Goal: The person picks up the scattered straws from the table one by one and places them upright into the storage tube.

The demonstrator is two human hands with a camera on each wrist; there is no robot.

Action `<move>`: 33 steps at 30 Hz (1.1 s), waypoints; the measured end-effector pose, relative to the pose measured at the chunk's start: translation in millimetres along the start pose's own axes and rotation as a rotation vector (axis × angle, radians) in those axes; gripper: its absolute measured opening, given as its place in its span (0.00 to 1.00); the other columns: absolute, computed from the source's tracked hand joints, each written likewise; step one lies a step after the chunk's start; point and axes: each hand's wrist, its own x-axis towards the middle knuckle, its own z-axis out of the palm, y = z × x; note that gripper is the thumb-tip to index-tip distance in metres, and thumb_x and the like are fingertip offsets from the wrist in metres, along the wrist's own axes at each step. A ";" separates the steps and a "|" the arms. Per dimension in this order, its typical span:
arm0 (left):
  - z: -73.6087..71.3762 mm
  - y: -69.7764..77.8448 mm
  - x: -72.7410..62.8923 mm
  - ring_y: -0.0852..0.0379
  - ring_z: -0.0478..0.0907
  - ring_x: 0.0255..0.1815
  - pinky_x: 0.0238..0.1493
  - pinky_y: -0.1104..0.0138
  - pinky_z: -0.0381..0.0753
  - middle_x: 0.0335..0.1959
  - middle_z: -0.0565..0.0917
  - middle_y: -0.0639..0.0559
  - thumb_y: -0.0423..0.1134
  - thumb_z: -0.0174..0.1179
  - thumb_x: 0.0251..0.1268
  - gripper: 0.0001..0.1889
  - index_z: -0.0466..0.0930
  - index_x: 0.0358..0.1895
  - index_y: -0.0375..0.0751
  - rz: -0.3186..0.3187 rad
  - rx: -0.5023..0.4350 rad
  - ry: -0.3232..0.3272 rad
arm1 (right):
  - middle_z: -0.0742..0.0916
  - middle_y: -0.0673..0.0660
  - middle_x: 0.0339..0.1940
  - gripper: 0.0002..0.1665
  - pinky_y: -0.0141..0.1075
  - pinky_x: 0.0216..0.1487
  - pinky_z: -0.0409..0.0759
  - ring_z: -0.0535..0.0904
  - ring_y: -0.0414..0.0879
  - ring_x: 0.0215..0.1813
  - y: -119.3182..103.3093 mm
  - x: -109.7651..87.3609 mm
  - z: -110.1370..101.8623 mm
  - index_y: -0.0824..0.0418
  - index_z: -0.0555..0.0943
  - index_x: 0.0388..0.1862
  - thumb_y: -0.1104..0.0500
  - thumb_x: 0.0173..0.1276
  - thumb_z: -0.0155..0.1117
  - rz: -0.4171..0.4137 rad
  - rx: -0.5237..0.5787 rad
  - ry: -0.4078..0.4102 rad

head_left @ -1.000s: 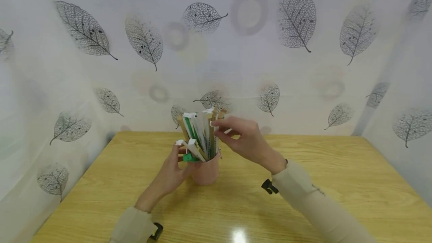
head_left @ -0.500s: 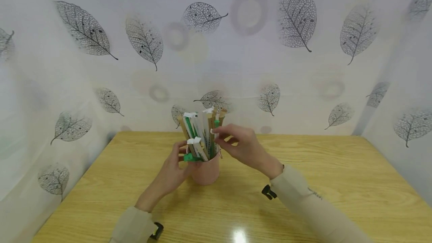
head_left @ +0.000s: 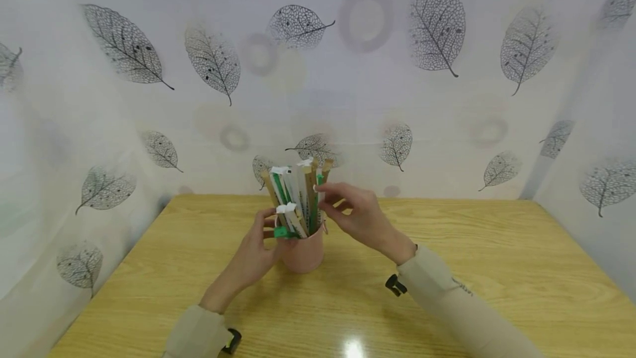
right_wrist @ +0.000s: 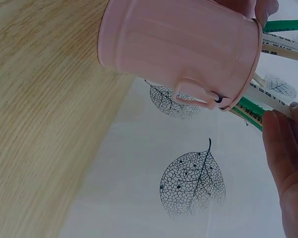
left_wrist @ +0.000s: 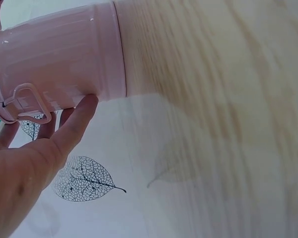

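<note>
A pink metal pail (head_left: 303, 257) with small side handles stands upright on the table, filled with several slim paper-wrapped sticks (head_left: 298, 192) in white, tan and green. My left hand (head_left: 250, 253) grips the pail's left side, thumb at the front and fingers behind; in the left wrist view its fingers (left_wrist: 79, 116) press the pink wall. At the pail's right, my right hand (head_left: 358, 211) pinches a white printed stick (right_wrist: 270, 99) between thumb and fingers. That stick's lower end is hidden inside the pail. A green-wrapped stick (head_left: 284, 232) leans over the rim by the left hand.
The pail stands on a light wooden table (head_left: 447, 247). Behind it hangs a pale curtain (head_left: 348, 98) with a leaf print, closing in the back and both sides. Black buckles (head_left: 396, 285) dangle beside the cuffs.
My right hand has come down slightly with the white stick, which sits lower among the others. The white-tipped sticks near my left hand have shifted right. My left hand stays at the pail.
</note>
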 end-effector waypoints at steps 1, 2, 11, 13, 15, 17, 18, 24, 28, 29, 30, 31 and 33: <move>0.0 0.4 0.3 0.36 0.75 0.67 0.57 0.49 0.84 0.68 0.72 0.37 0.53 0.63 0.72 0.38 0.53 0.77 0.50 0.001 -0.002 0.001 | 0.91 0.61 0.38 0.25 0.28 0.33 0.86 0.90 0.49 0.36 0.0 0.4 -0.7 0.66 0.81 0.57 0.77 0.60 0.72 -0.002 -0.005 0.004; 0.0 0.9 0.4 0.37 0.75 0.67 0.57 0.50 0.84 0.68 0.72 0.37 0.53 0.63 0.72 0.38 0.53 0.77 0.51 -0.003 -0.003 0.003 | 0.91 0.61 0.37 0.26 0.28 0.33 0.86 0.89 0.49 0.36 -0.2 1.0 -1.4 0.67 0.81 0.58 0.77 0.59 0.72 -0.002 -0.006 0.006; -1.8 5.4 3.0 0.38 0.74 0.68 0.64 0.44 0.79 0.71 0.70 0.40 0.51 0.63 0.72 0.34 0.56 0.73 0.54 -0.006 0.004 0.005 | 0.91 0.59 0.34 0.28 0.31 0.32 0.87 0.89 0.47 0.34 -5.1 1.4 -9.9 0.67 0.80 0.61 0.73 0.61 0.73 0.081 -0.029 0.009; -3.2 6.2 2.5 0.37 0.74 0.69 0.65 0.44 0.78 0.70 0.71 0.39 0.49 0.64 0.72 0.33 0.56 0.73 0.54 -0.007 0.011 0.001 | 0.91 0.58 0.35 0.28 0.31 0.33 0.87 0.89 0.47 0.35 -7.8 -1.2 -14.5 0.66 0.80 0.62 0.72 0.62 0.73 0.094 -0.033 -0.002; -5.2 6.3 0.8 0.37 0.74 0.69 0.65 0.45 0.79 0.69 0.71 0.39 0.47 0.64 0.72 0.34 0.55 0.74 0.52 -0.012 0.007 -0.005 | 0.91 0.58 0.37 0.29 0.32 0.35 0.87 0.89 0.46 0.37 -10.0 -5.6 -20.7 0.64 0.80 0.63 0.72 0.62 0.73 0.113 -0.029 -0.020; -8.5 6.4 -2.7 0.37 0.74 0.69 0.64 0.47 0.81 0.69 0.71 0.38 0.45 0.65 0.71 0.36 0.55 0.75 0.50 -0.022 0.002 -0.004 | 0.91 0.57 0.39 0.29 0.32 0.36 0.88 0.89 0.46 0.38 -11.6 -11.7 -29.2 0.63 0.79 0.64 0.71 0.63 0.72 0.132 -0.043 -0.042; -10.6 6.2 -5.0 0.38 0.74 0.69 0.64 0.47 0.81 0.69 0.72 0.38 0.46 0.66 0.71 0.37 0.55 0.76 0.49 -0.026 0.010 0.002 | 0.91 0.57 0.40 0.29 0.33 0.37 0.88 0.89 0.46 0.39 -12.4 -15.8 -34.4 0.63 0.79 0.64 0.71 0.64 0.72 0.145 -0.059 -0.053; -27.7 3.4 -26.2 0.38 0.72 0.68 0.61 0.42 0.80 0.71 0.70 0.36 0.56 0.66 0.69 0.39 0.61 0.76 0.45 -0.048 0.178 0.048 | 0.90 0.55 0.45 0.28 0.37 0.39 0.88 0.89 0.47 0.42 -17.0 -49.5 -71.9 0.58 0.81 0.64 0.65 0.64 0.75 0.283 -0.251 -0.098; -37.2 -0.3 -44.2 0.38 0.72 0.68 0.60 0.42 0.79 0.70 0.69 0.37 0.55 0.64 0.70 0.35 0.65 0.74 0.44 -0.059 0.318 0.060 | 0.90 0.53 0.51 0.30 0.38 0.38 0.86 0.88 0.47 0.44 -20.1 -76.0 -95.1 0.56 0.81 0.64 0.61 0.62 0.77 0.350 -0.431 -0.119; -39.0 -1.1 -48.8 0.38 0.72 0.68 0.60 0.42 0.79 0.69 0.69 0.38 0.55 0.64 0.70 0.35 0.65 0.74 0.44 -0.068 0.345 0.060 | 0.90 0.53 0.51 0.30 0.39 0.38 0.86 0.88 0.47 0.45 -21.4 -82.6 -100.0 0.56 0.81 0.64 0.60 0.62 0.77 0.362 -0.476 -0.125; -40.7 -1.7 -52.9 0.38 0.72 0.68 0.59 0.43 0.79 0.69 0.69 0.38 0.55 0.64 0.71 0.35 0.65 0.74 0.44 -0.077 0.371 0.058 | 0.90 0.53 0.52 0.31 0.40 0.38 0.86 0.88 0.48 0.45 -23.0 -89.3 -104.6 0.56 0.81 0.64 0.60 0.62 0.77 0.373 -0.518 -0.130; -42.2 -2.4 -56.6 0.37 0.73 0.68 0.59 0.42 0.79 0.69 0.69 0.39 0.55 0.63 0.71 0.35 0.65 0.74 0.44 -0.085 0.395 0.057 | 0.90 0.53 0.52 0.30 0.42 0.38 0.86 0.88 0.48 0.45 -24.8 -95.7 -109.0 0.56 0.81 0.64 0.59 0.62 0.77 0.387 -0.560 -0.134; -45.0 -3.0 -62.6 0.37 0.74 0.67 0.59 0.42 0.80 0.70 0.69 0.39 0.55 0.63 0.71 0.34 0.66 0.74 0.44 -0.093 0.439 0.056 | 0.90 0.54 0.51 0.30 0.45 0.37 0.85 0.88 0.51 0.45 -29.1 -107.8 -117.0 0.55 0.82 0.63 0.56 0.61 0.77 0.421 -0.630 -0.145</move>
